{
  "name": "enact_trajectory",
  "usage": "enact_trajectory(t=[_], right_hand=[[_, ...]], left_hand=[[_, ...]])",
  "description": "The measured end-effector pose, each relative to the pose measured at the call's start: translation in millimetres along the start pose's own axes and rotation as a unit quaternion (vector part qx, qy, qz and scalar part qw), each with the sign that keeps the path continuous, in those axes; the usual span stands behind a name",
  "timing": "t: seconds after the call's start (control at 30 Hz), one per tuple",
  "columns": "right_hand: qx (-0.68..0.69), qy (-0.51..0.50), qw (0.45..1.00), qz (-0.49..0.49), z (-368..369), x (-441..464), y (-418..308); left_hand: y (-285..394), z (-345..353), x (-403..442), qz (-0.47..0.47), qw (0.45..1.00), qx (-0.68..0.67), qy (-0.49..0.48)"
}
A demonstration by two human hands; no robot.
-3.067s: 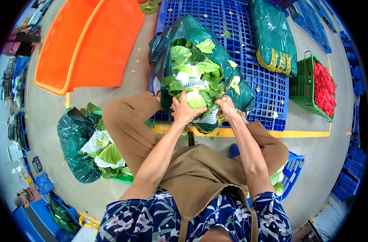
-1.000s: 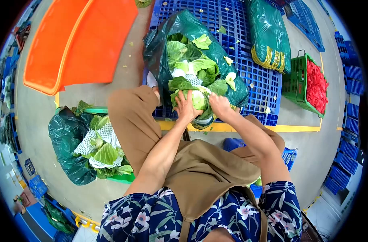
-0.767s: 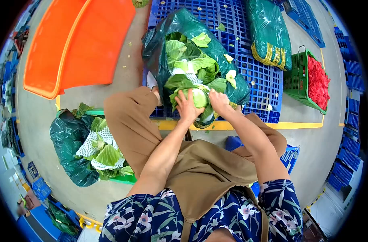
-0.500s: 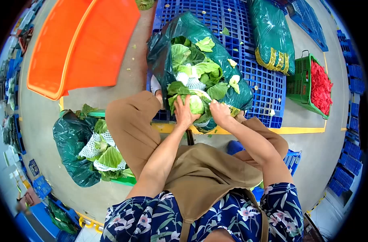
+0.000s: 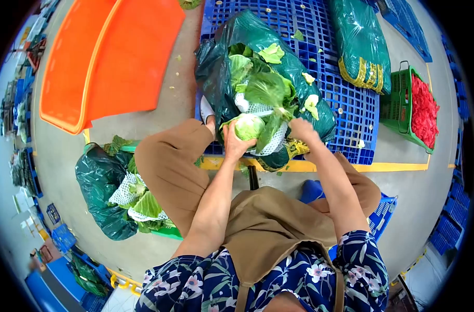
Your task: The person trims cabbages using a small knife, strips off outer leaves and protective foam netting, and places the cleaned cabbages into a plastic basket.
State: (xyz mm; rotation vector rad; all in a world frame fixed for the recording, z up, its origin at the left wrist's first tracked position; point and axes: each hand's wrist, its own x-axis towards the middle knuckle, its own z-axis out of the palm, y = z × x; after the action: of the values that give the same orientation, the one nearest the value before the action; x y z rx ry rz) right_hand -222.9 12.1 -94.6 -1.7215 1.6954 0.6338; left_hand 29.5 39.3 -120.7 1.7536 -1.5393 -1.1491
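My left hand (image 5: 236, 141) cups a pale green cabbage (image 5: 249, 127) from the left and below, fingers wrapped round its side. Just right of it, my right hand (image 5: 303, 131) is smeared by motion, so its fingers cannot be read. Between the cabbage and that hand, a large loose cabbage leaf (image 5: 270, 88) stands over the heap, its stem end towards the right hand. Under and behind the cabbage lie more leaves and white foam netting (image 5: 272, 145). All this rests on an opened dark green plastic bag (image 5: 247, 30).
A blue pallet (image 5: 346, 122) lies under the bag, with a filled green bag (image 5: 360, 47) on it. At right stands a green crate (image 5: 398, 104) of red material. An orange bin (image 5: 127, 62) is at left; below it, another bag (image 5: 101, 192) holds leaves and netting.
My right hand has moved right and away from the cabbage. An outer leaf has come off its side, baring a rounder, paler head in my left hand. The view has shifted slightly.
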Motion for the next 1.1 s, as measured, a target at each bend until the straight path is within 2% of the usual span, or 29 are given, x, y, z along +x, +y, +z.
enact_trajectory(t=[0.07,0.13,0.2,0.27,0.3,0.33,0.37,0.4,0.47,0.53,0.57,0.6,0.67,0.7,0.8,0.83,0.87,0.93,0.97,1.07,1.1], right_hand=[[0.008,-0.022,0.999,0.037,-51.5,-27.1,-7.8],[0.089,0.123,0.986,0.069,-74.0,-57.4,-29.4],[0.319,0.108,0.939,0.068,-74.9,-69.8,-68.2],[0.499,0.159,0.849,-0.072,-41.8,-76.3,-109.0],[0.44,0.304,0.836,-0.122,-9.1,-57.9,-119.4],[0.372,0.441,0.8,-0.166,29.5,-33.2,-126.8],[0.447,0.408,0.786,-0.127,59.9,-12.6,-119.1],[0.594,0.319,0.738,-0.033,62.8,-9.9,-113.4],[0.509,0.254,0.816,0.103,76.2,3.1,-87.4],[0.426,0.352,0.833,0.023,90.8,24.7,-72.8],[0.493,0.295,0.818,0.03,89.7,36.1,-62.7],[0.501,0.3,0.811,0.034,87.1,48.2,-53.6],[0.492,0.288,0.819,0.067,72.4,65.5,-40.7],[0.457,0.286,0.841,0.042,70.0,73.1,-35.8],[0.506,0.266,0.818,-0.061,68.9,72.1,-44.1],[0.522,0.204,0.825,-0.073,64.4,69.5,-46.8],[0.565,0.175,0.803,-0.072,71.3,73.9,-53.4],[0.727,0.11,0.675,-0.057,65.9,70.7,-78.9],[0.754,0.079,0.652,-0.022,58.3,67.0,-83.1],[0.736,0.082,0.663,-0.107,26.6,44.8,-76.8],[0.741,0.105,0.652,-0.12,14.6,35.9,-76.0]], left_hand=[[2.5,1.4,0.2,-0.012,1.0,0.019,-0.007],[10.3,4.1,-0.7,-0.027,0.999,0.04,-0.002],[15.5,9.8,2.7,-0.05,0.997,0.058,0.004],[13.9,16.5,8.7,-0.087,0.993,0.074,0.012],[13.8,17.0,11.5,-0.116,0.991,0.058,0.009],[10.8,14.8,12.3,-0.104,0.993,0.053,0.013],[6.1,12.4,13.0,-0.092,0.994,0.048,0.016],[-0.2,10.8,14.8,-0.081,0.996,0.042,0.02],[-27.7,13.4,29.5,-0.162,0.983,-0.087,-0.027],[-26.0,4.6,37.4,-0.258,0.935,-0.234,-0.061],[-23.3,0.3,42.3,-0.325,0.91,-0.253,-0.043],[-22.7,-10.2,45.0,-0.325,0.904,-0.266,-0.084],[-71.8,-4.8,55.0,-0.356,0.883,-0.286,-0.11],[-84.8,-2.9,54.4,-0.361,0.868,-0.323,-0.108],[-102.1,-1.7,42.7,-0.367,0.824,-0.418,-0.107],[-103.4,-1.0,39.1,-0.36,0.816,-0.44,-0.109],[-104.1,0.1,38.0,-0.352,0.807,-0.461,-0.111],[-101.6,3.7,35.3,-0.334,0.805,-0.475,-0.118],[-95.4,2.0,35.1,-0.32,0.807,-0.481,-0.123],[-84.8,-10.2,32.6,-0.286,0.778,-0.541,-0.145],[-58.3,-19.7,28.8,-0.284,0.759,-0.569,-0.139]])
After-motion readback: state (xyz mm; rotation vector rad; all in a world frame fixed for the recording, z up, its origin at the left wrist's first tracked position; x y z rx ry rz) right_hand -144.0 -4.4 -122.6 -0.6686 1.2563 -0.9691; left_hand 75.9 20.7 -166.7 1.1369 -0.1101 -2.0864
